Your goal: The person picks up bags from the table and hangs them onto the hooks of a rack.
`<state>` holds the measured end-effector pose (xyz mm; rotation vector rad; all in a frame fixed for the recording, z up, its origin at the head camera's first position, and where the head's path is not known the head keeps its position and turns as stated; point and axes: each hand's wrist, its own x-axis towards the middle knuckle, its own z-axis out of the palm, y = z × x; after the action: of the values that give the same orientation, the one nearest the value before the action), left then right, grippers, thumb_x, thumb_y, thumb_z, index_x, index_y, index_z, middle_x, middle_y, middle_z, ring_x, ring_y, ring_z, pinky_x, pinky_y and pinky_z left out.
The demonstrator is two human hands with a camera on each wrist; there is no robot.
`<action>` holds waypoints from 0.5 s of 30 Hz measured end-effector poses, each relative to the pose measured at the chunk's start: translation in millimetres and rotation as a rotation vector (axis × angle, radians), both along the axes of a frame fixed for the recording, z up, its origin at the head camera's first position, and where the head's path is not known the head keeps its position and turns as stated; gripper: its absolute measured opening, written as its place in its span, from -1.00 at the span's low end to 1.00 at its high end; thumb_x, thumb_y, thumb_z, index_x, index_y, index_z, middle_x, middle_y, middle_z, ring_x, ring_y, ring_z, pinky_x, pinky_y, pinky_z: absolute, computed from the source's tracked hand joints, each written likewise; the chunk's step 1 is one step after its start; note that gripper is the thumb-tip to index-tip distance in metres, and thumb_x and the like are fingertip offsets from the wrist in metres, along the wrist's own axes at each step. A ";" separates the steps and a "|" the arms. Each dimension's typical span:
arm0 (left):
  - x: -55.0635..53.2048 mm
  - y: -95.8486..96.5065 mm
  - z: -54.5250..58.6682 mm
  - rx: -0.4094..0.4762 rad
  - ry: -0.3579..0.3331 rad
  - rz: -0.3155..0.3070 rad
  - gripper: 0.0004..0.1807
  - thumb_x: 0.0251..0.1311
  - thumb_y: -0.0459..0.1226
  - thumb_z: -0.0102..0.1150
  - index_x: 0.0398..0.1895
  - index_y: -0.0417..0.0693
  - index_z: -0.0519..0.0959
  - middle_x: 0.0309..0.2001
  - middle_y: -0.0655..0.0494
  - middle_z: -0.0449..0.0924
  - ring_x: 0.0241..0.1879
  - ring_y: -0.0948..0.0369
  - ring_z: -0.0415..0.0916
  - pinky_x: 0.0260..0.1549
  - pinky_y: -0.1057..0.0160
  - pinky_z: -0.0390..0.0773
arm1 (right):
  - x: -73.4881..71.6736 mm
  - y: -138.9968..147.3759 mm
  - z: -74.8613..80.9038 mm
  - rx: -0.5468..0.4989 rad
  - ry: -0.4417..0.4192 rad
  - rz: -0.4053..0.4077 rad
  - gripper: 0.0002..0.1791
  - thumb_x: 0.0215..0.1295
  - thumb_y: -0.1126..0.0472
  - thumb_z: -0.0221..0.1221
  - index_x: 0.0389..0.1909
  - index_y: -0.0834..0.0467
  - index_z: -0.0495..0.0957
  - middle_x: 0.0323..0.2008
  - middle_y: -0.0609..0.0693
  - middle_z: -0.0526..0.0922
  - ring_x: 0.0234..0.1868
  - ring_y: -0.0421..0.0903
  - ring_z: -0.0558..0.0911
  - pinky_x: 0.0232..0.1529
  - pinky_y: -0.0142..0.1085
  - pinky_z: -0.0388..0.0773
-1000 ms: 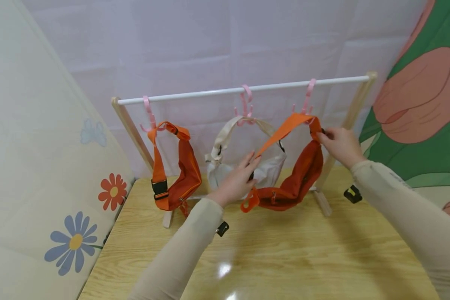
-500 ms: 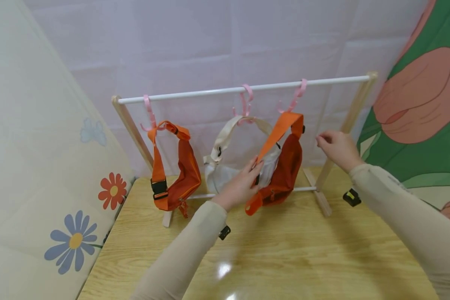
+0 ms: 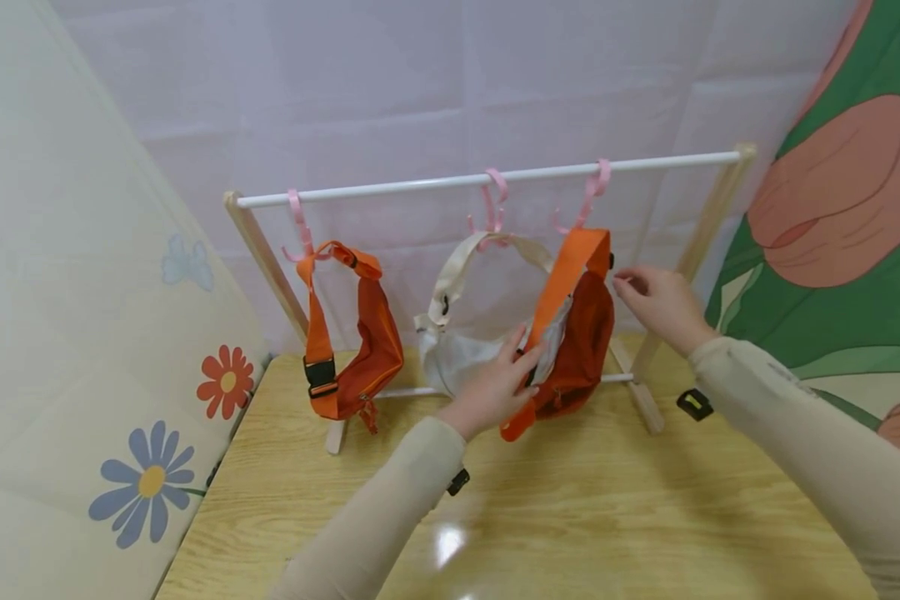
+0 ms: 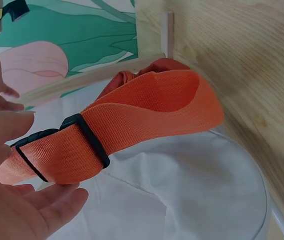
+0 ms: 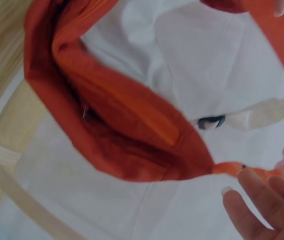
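Note:
An orange waist bag [image 3: 587, 346] hangs by its strap [image 3: 564, 287] from the right-hand pink hook [image 3: 592, 193], which tilts on the white rod. My left hand [image 3: 492, 385] holds the strap low down, thumb on one side and fingers on the other, beside a black strap buckle [image 4: 87, 142]. The fingers of my right hand [image 3: 663, 304] are loosely bent and hold nothing, just right of the bag's upper end. In the right wrist view, the bag's body [image 5: 111, 115] sags with its zip side showing. A white bag [image 3: 450, 358] hangs partly behind the left hand.
Another orange waist bag [image 3: 371, 342] hangs at the left of the rack from a pink hook [image 3: 297, 221]. The white rod [image 3: 412, 185] spans two wooden posts [image 3: 266, 258]. Below is the wood-grain table [image 3: 570, 517], with a pale cloth [image 3: 345, 92] behind.
My right hand let go of the strap's upper end and shifted slightly left. The right hook and its bag moved left, then the bag swung slightly back right. My left hand moved right with the strap.

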<state>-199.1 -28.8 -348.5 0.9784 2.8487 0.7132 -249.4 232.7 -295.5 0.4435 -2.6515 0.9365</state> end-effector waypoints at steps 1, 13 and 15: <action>1.2 1.3 -0.9 0.001 0.006 -0.007 -0.31 0.36 -0.24 0.14 0.51 0.02 0.15 0.53 -0.16 -0.21 -0.23 0.14 0.60 -0.40 0.35 0.50 | 1.5 -2.1 0.0 -0.005 0.003 0.007 -0.59 0.49 0.14 -0.03 0.01 0.42 0.54 -0.15 0.40 0.61 -0.18 0.25 0.59 -0.19 0.13 0.48; 7.1 6.0 -13.6 0.016 -0.022 -0.023 -0.22 0.35 -0.25 0.14 0.54 -0.06 0.01 0.54 -0.13 -0.29 0.15 0.03 0.47 0.03 0.28 0.49 | 5.3 -19.2 0.1 -0.087 -0.158 0.066 -0.55 0.53 0.16 -0.07 0.17 0.46 0.42 -0.06 0.41 0.59 -0.04 0.26 0.58 -0.02 0.10 0.48; 8.2 6.3 -12.8 0.015 -0.031 -0.019 -0.20 0.35 -0.24 0.15 0.55 -0.06 -0.02 0.54 -0.12 -0.29 0.19 0.00 0.43 0.11 0.22 0.45 | 2.7 -21.3 -0.7 -0.100 -0.167 0.053 -0.54 0.53 0.15 -0.08 0.19 0.46 0.40 -0.02 0.42 0.57 -0.02 0.27 0.56 -0.01 0.10 0.47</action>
<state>-190.9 -22.5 -361.3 0.9859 2.8074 0.7425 -246.7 211.3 -296.2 0.4309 -2.7358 1.1636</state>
